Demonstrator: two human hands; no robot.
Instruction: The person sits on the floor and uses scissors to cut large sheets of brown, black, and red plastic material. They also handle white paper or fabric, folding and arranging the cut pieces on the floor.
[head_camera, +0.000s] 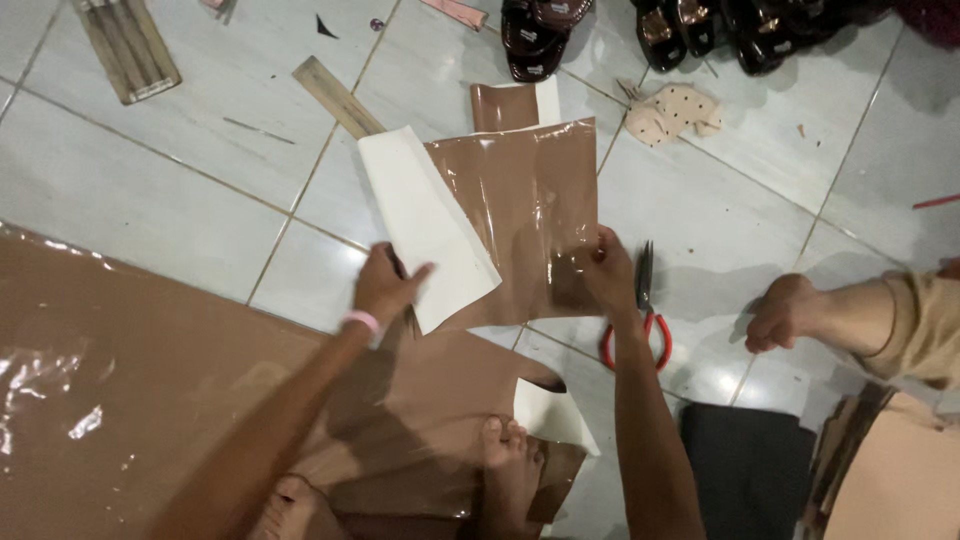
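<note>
Brown glossy sheet (520, 215) is pinched by left hand (385, 285) and right hand (608, 268); it could crease, being slick and floppy, with scissors (645, 310) lying close

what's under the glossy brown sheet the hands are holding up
Under the brown sheet show pale floor tiles and another brown piece poking out at its top edge; the floor directly beneath is covered.
</note>
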